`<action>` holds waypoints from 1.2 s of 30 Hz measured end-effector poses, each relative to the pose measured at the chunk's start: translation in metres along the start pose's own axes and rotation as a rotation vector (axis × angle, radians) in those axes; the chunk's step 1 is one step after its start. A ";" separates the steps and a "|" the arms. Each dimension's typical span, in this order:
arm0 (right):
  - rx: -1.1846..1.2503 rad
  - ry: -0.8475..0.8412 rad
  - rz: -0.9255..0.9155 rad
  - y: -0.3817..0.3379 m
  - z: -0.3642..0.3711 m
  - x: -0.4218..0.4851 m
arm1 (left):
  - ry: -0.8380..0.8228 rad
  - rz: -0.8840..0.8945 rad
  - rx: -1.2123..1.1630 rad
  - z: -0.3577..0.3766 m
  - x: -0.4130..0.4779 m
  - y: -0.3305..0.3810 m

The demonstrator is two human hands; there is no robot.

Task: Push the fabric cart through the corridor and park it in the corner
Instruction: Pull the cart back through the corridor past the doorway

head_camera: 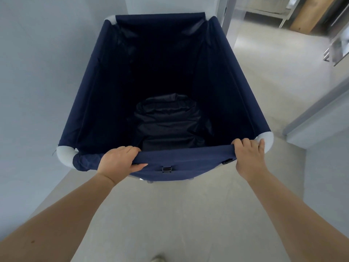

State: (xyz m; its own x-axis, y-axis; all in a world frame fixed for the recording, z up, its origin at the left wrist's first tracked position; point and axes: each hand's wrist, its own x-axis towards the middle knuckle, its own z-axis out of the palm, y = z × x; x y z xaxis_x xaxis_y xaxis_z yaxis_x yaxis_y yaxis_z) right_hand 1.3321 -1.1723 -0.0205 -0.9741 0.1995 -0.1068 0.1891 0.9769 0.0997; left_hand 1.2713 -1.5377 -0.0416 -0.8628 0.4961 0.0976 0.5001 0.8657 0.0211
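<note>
A deep navy fabric cart (94, 95) with white corner pieces stands in front of me, its far end close to the wall corner ahead and its left side along the left wall. A dark folded bundle (168, 121) lies at its bottom. My left hand (120, 161) grips the near fabric rim left of centre. My right hand (249, 156) grips the same rim close to the right white corner. A black buckle (166, 169) hangs on the cart's near face between my hands.
A pale wall (37, 72) runs along the left. To the right, a grey door frame post (229, 21) and an opening lead to a room with metal furniture (338, 48). A low wall edge (317, 110) juts in at right. Grey floor (179, 214) lies beneath me.
</note>
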 end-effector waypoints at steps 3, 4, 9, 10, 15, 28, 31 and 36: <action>-0.011 0.013 -0.008 -0.008 -0.003 0.000 | 0.033 0.019 -0.013 -0.002 0.001 -0.007; -0.008 0.018 -0.005 -0.012 -0.003 -0.001 | 0.046 0.024 -0.013 -0.003 0.002 -0.011; 0.008 0.058 -0.053 -0.039 0.000 -0.001 | 0.086 0.034 0.005 -0.003 0.001 -0.043; 0.013 0.059 -0.064 -0.044 -0.001 -0.001 | 0.096 0.044 0.008 -0.002 0.002 -0.049; 0.024 0.042 -0.110 -0.065 -0.005 0.002 | 0.125 0.113 0.049 -0.001 0.003 -0.078; 0.058 0.026 -0.158 -0.136 -0.014 0.012 | 0.198 0.253 -0.035 -0.002 0.016 -0.166; 0.083 0.128 -0.169 -0.154 -0.010 0.011 | 0.214 0.269 -0.028 0.000 0.019 -0.186; 0.089 0.179 -0.214 -0.172 -0.009 0.013 | 0.218 0.256 0.000 0.003 0.022 -0.206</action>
State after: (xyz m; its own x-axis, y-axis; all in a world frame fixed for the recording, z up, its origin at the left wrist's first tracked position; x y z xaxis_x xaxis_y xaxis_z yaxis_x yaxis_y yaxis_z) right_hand 1.2858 -1.3387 -0.0302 -0.9979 -0.0205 0.0613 -0.0202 0.9998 0.0057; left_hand 1.1491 -1.7052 -0.0464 -0.6729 0.6717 0.3098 0.6988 0.7146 -0.0317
